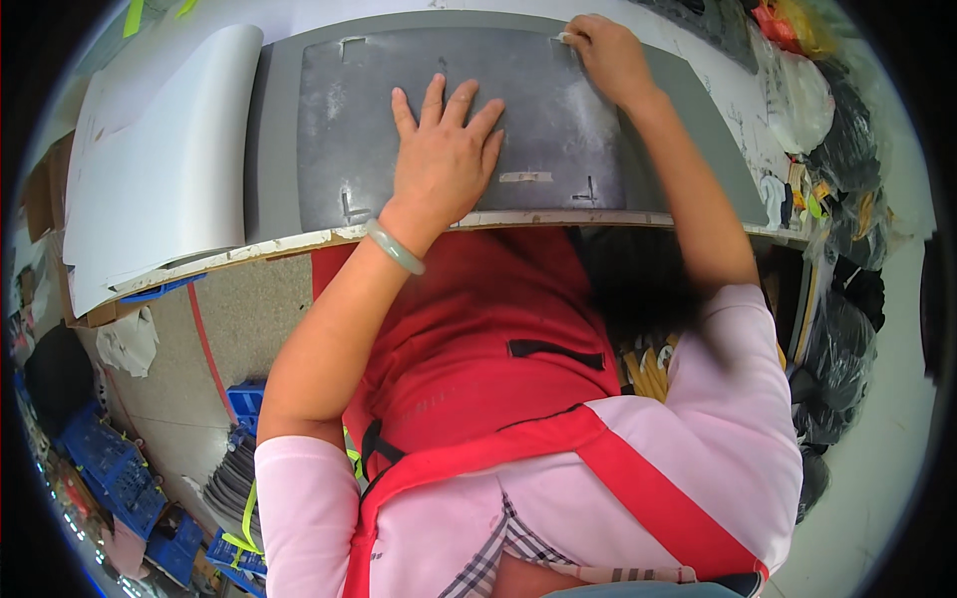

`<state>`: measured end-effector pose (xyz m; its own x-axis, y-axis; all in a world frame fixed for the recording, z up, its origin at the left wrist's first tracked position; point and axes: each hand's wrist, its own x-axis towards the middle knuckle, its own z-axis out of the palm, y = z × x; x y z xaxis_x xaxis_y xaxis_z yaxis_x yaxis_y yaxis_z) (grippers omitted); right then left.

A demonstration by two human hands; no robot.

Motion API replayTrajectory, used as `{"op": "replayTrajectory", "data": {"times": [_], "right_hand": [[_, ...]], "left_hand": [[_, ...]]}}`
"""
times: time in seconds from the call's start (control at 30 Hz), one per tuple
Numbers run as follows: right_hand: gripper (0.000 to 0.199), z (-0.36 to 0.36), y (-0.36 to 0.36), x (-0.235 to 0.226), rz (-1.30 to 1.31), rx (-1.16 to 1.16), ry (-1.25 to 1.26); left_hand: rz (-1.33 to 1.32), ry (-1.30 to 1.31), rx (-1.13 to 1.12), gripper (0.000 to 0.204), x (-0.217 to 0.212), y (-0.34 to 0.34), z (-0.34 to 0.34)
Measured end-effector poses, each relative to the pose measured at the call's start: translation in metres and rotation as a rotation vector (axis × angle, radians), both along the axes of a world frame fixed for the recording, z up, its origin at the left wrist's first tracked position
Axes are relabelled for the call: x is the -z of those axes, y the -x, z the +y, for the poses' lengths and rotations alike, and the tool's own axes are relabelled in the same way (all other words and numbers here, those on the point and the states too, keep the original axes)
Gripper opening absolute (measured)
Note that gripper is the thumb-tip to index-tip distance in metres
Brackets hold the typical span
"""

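Head view is showing the left hand pressing flat, fingers spread, on the dark grey sheet while the right hand is pinching its far corner, probably for careful aligning.

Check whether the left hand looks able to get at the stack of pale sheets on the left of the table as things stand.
Probably yes. The left hand lies flat on the dark grey sheet, and the stack of pale sheets lies just beside that sheet's left edge, with nothing between them. The right hand is busy at the far corner.
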<state>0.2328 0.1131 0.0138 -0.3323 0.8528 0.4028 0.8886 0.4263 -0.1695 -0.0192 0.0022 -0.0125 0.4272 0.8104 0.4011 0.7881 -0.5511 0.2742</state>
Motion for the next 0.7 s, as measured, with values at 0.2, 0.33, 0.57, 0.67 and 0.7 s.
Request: {"op": "replayTrajectory", "data": {"times": [0.2,0.33,0.57,0.67,0.7], "right_hand": [[0.017,-0.006,-0.003,0.004,0.643,0.259,0.411],[0.02,0.001,0.001,-0.001,0.379,0.282,0.43],[0.022,0.019,0.031,-0.014,0.53,0.121,0.436],[0.024,0.03,0.082,-0.008,0.528,-0.01,0.394],[0.025,0.032,0.106,-0.006,0.495,-0.054,0.395]], "left_hand": [[-0.011,-0.009,0.0,0.033,0.002,-0.001,0.0],[-0.016,-0.019,-0.001,0.033,0.004,0.001,0.001],[-0.022,-0.023,-0.042,0.032,0.002,0.001,-0.001],[-0.04,-0.027,-0.026,0.032,0.002,0.0,0.0],[-0.043,-0.023,-0.024,0.032,0.003,0.0,0.0]]}}
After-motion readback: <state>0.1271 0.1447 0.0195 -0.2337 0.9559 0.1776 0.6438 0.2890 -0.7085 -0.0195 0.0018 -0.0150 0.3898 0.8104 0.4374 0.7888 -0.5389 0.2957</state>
